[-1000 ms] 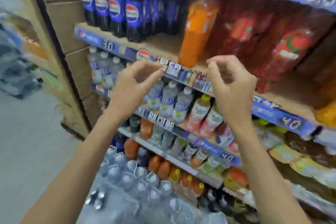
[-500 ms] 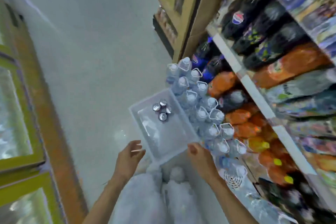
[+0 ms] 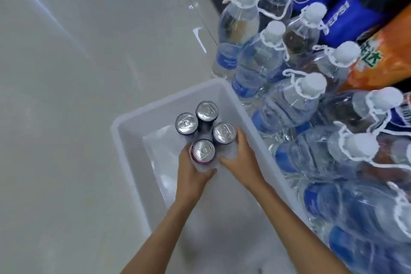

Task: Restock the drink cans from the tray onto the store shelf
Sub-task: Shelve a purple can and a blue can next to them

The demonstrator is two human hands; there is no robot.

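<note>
Four cans [image 3: 205,131] are packed touching in the far part of the tray [image 3: 126,140]; no gap between them is seen. Bare tray floor is left open on the left and near side. The right tray wall is flanked closely by water bottles [image 3: 287,104], possibly touching it. Open floor [image 3: 77,95] is found left of the tray.

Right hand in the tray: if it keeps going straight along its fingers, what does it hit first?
The right hand points up-left at the can cluster; first contact would likely be the nearest can, which its fingertips seem to touch already. Depth unclear.
</note>
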